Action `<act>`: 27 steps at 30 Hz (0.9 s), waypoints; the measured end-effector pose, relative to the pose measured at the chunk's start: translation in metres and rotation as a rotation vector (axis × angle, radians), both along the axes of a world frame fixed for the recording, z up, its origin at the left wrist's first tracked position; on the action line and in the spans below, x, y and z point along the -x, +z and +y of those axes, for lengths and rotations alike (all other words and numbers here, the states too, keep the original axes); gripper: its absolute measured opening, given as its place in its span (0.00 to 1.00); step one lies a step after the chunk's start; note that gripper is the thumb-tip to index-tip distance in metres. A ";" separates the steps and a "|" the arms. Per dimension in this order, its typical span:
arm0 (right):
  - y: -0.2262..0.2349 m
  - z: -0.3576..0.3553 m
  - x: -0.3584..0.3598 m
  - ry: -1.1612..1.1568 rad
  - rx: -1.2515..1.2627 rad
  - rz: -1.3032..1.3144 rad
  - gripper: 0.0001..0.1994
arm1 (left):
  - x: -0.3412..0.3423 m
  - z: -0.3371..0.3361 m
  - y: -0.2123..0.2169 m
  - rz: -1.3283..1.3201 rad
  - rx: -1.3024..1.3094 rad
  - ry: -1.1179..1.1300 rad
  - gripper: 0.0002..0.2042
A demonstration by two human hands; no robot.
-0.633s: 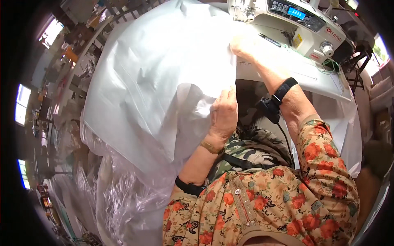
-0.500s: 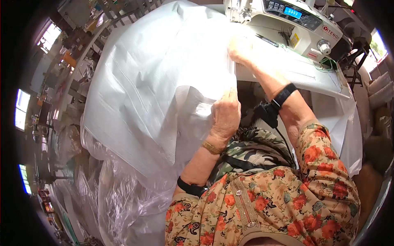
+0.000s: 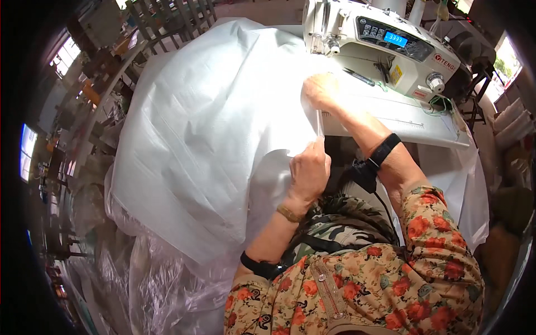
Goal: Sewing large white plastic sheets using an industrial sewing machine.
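A large white woven plastic sheet [image 3: 184, 145] spreads over the table and hangs toward my lap, with a loose fold near my left hand. Gathered at the sheet's near right edge, my left hand [image 3: 310, 174] is closed with that edge pinched in its fingers. Farther up the same edge, my right hand [image 3: 320, 90] is bent closed on the sheet, just in front of a white sewing machine [image 3: 385, 47]. Between the hands the edge runs fairly straight. Bright glare washes out the right fingertips and the sheet around the needle area.
On the machine bed [image 3: 391, 114] lie a dark pen-like tool [image 3: 358, 77] and green thread [image 3: 441, 103]. Crumpled clear plastic [image 3: 162, 279] hangs at the lower left. A slatted rack [image 3: 167, 22] stands behind the table, and white rolls [image 3: 511, 120] are at the far right.
The whole view has shifted, so the machine and table sit lower in the picture. Both hands keep hold of the sheet's edge, and the loose fold by my left hand has changed shape slightly.
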State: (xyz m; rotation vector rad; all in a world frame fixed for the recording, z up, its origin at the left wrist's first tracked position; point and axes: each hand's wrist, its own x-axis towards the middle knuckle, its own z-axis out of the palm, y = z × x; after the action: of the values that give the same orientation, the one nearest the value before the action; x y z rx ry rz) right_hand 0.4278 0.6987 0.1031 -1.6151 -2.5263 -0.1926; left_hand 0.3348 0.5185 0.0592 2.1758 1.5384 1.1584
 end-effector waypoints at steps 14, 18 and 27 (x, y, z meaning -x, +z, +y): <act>-0.013 -0.030 -0.006 -0.122 -0.082 0.193 0.08 | -0.004 0.019 0.005 0.078 0.031 0.060 0.03; -0.011 -0.035 0.000 -0.139 -0.015 0.183 0.09 | 0.000 0.023 0.005 0.080 0.004 0.033 0.03; -0.024 -0.018 -0.024 0.069 -0.212 0.277 0.13 | 0.008 0.035 0.016 0.157 -0.004 0.066 0.07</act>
State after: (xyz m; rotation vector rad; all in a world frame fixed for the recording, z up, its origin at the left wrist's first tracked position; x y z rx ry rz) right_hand 0.4517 0.6804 0.0794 -1.3688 -2.2635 -0.2051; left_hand 0.3273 0.5533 0.0755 2.2829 1.6842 1.0322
